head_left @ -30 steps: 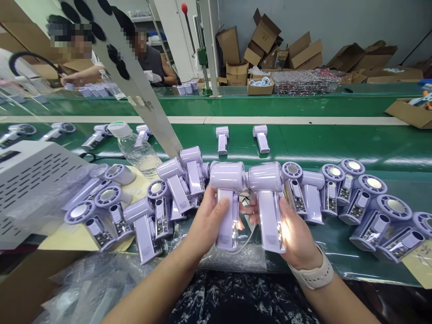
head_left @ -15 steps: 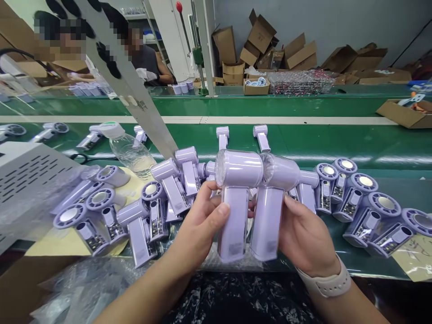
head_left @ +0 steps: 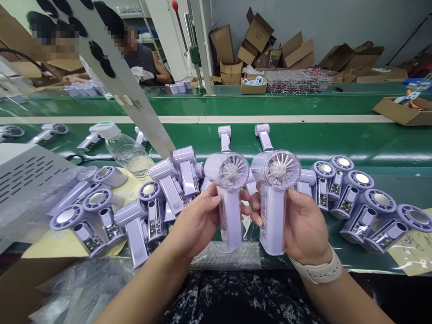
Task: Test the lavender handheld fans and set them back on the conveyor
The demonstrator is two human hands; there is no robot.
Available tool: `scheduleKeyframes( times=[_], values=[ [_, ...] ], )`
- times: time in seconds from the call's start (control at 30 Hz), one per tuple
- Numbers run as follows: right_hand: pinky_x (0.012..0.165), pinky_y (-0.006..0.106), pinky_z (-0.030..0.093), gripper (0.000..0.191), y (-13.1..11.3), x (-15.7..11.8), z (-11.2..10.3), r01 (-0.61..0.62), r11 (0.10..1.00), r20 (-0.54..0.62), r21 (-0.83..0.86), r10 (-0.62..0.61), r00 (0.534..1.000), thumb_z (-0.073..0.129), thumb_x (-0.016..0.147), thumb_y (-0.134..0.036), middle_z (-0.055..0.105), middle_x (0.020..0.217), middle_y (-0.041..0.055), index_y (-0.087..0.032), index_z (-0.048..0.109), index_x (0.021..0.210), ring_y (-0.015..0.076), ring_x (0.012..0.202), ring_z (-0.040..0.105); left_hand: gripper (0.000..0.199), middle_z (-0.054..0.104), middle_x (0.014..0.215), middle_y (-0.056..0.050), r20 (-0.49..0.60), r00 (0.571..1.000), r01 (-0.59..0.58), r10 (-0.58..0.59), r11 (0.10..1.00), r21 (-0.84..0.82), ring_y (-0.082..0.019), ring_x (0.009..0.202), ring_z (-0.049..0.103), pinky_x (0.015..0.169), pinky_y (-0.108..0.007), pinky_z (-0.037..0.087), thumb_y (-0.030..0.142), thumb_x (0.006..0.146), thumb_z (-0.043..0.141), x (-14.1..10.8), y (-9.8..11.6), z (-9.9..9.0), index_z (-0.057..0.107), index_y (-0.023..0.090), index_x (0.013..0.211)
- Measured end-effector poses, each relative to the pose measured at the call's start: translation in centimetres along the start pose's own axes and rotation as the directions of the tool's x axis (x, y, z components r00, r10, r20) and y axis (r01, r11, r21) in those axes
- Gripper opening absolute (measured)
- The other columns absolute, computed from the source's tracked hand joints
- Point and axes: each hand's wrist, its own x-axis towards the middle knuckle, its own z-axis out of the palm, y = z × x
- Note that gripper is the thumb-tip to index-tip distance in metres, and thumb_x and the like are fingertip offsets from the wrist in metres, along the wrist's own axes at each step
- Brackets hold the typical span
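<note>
My left hand [head_left: 199, 220] is closed around the handle of a lilac handheld fan [head_left: 232, 216], its clear finned grille facing me and to the right. A second lilac handheld fan [head_left: 274, 220] is gripped in my right hand [head_left: 305, 227], upright and close beside the first, its grille also toward me. Behind my left hand lies a pile of similar fans [head_left: 172, 193], some with circuit boards exposed in the handles. More open-handled fans [head_left: 367, 216] stand in a group to the right of my right hand.
A green conveyor [head_left: 320, 139] runs across, carrying several fans. A clear bottle [head_left: 130, 153] leans by a slanted metal post [head_left: 135, 99]. At left stand a grey vented box [head_left: 33, 180] and plastic bags [head_left: 91, 288]. Two people sit across the line; cardboard boxes [head_left: 258, 31] pile behind.
Both fans have been turned in my hands, so their grilles now face toward me instead of sideways. A small gap has opened between them.
</note>
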Motion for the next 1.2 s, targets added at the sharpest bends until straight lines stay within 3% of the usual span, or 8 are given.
scheduleKeyframes(
  times=[0.1,0.27,0.47,0.77,1.07,1.2],
  values=[
    [0.063,0.035,0.06,0.022,0.1,-0.1,-0.4,0.042,0.997,-0.026,0.061,-0.04,0.999,0.066,0.082,-0.043,0.07,0.083,0.0051,-0.026,0.071,0.096,0.0219,0.072,0.065,0.033,0.077,0.1,-0.007,-0.023,1.0,-0.007,0.01,0.995,0.1,-0.023,0.084,0.074,0.077,-0.032,0.057,0.03,0.088,0.069,-0.2,-0.2,-0.3,0.066,0.02,0.118],
    [0.077,0.035,0.064,0.021,0.6,-0.1,-0.6,0.11,0.988,-0.147,0.107,-0.093,0.985,0.062,0.089,-0.036,0.077,0.094,0.0044,-0.027,0.073,0.104,0.0217,0.082,0.073,0.044,0.077,0.104,-0.007,-0.013,0.997,-0.07,0.074,0.976,0.204,-0.02,0.09,0.073,0.085,-0.031,0.055,0.032,0.087,0.077,-0.1,-0.4,-0.5,0.064,0.021,0.127],
    [0.073,0.033,0.065,0.023,1.1,0.1,-0.6,0.118,0.984,-0.172,0.13,-0.095,0.981,0.06,0.095,-0.031,0.078,0.098,0.0021,-0.031,0.07,0.116,0.0197,0.086,0.075,0.038,0.079,0.098,-0.005,0.055,0.996,-0.081,0.071,0.978,0.19,-0.017,0.087,0.074,0.079,-0.026,0.056,0.036,0.086,0.079,0.1,-0.7,-1.0,0.064,0.02,0.117],
    [0.066,0.028,0.063,0.022,1.4,0.3,-0.8,0.123,0.991,-0.272,0.052,-0.104,0.957,0.061,0.096,-0.028,0.078,0.087,0.0004,-0.027,0.069,0.116,0.016,0.073,0.074,0.042,0.079,0.099,-0.007,0.049,0.998,-0.048,0.037,0.972,0.229,-0.017,0.088,0.074,0.077,-0.025,0.055,0.04,0.081,0.083,0.1,-0.6,-1.1,0.062,0.019,0.112],
    [0.066,0.032,0.064,0.014,1.4,0.1,-0.8,0.071,0.997,-0.235,0.037,-0.061,0.97,0.055,0.098,-0.03,0.077,0.082,0.0008,-0.026,0.068,0.102,0.0207,0.075,0.076,0.042,0.078,0.093,-0.003,0.071,0.997,-0.056,0.04,0.969,0.239,-0.013,0.081,0.072,0.073,-0.021,0.054,0.04,0.082,0.082,0.1,-0.7,-1.5,0.062,0.02,0.114],
    [0.068,0.036,0.065,0.018,1.6,0.1,-1.4,0.133,0.989,-0.196,-0.073,-0.144,0.97,0.054,0.096,-0.032,0.078,0.089,0.0021,-0.026,0.069,0.103,0.0236,0.083,0.077,0.04,0.078,0.099,-0.006,0.046,0.998,-0.045,0.031,0.946,0.322,-0.016,0.086,0.073,0.075,-0.025,0.056,0.038,0.085,0.079,-0.2,-0.5,-1.4,0.062,0.019,0.115]
  ],
)
